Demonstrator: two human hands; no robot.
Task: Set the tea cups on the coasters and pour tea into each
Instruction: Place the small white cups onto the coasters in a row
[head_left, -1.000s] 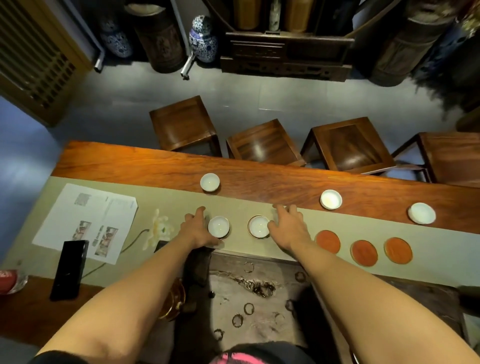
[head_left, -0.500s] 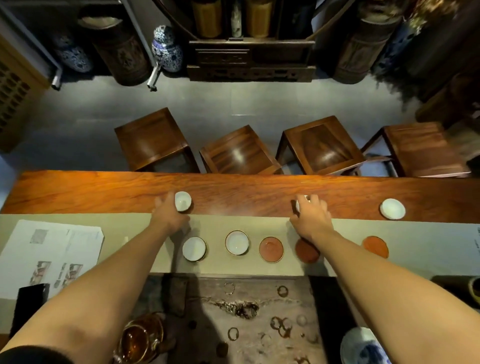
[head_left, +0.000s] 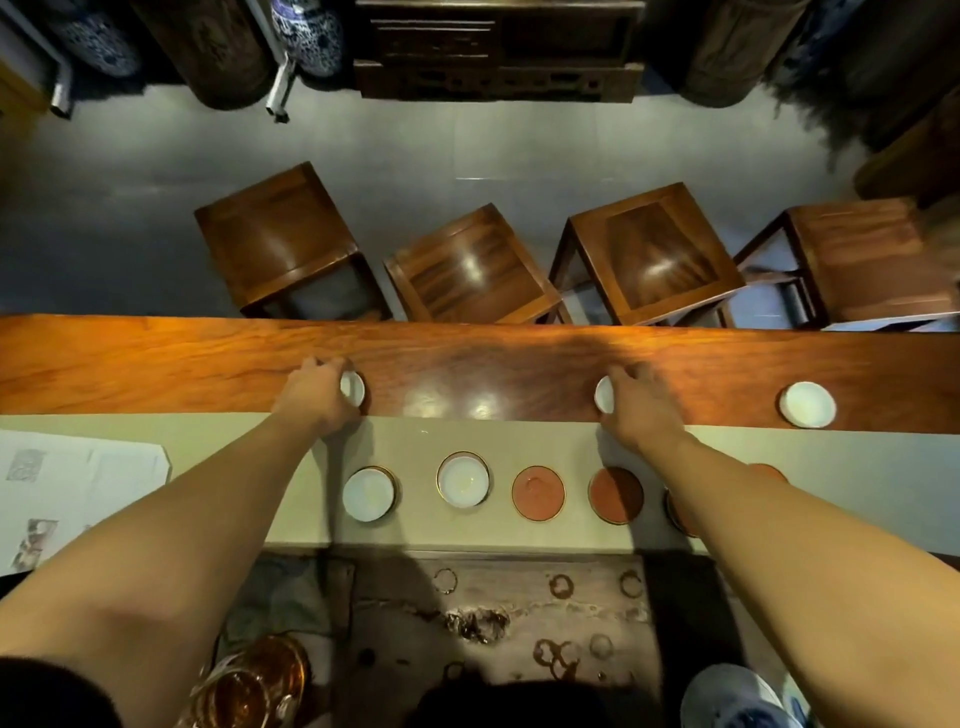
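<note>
No brand, label or legible writing shows from my head camera; the printed sheet (head_left: 78, 483) at the left edge of the runner (head_left: 519, 441) carries small pictures and text too blurred to read.

My left hand (head_left: 317, 400) reaches over the far edge of the runner onto the bare wood of the desk (head_left: 156, 358), fingers curled round a white tea cup (head_left: 353, 387) that stands just beyond the runner. My right hand (head_left: 636, 410) is stretched out the same way, fingers curled over a second white cup (head_left: 604, 395), also just beyond the runner. Both forearms run straight out across the runner. A third white cup (head_left: 807, 404) stands alone on the wood, beyond the runner's right part and well apart from either hand.

On the runner, between my forearms, lies a row: one cup on a coaster (head_left: 370, 493), beside it a gold-rimmed cup on a coaster (head_left: 464, 478), then two bare reddish coasters (head_left: 538, 492) (head_left: 616, 494). Another coaster (head_left: 675, 512) is partly hidden under my right forearm.

Nearer than the runner lies a stained tea tray (head_left: 493, 613), and a glass pitcher of amber liquid (head_left: 254, 686) by my left arm.
</note>
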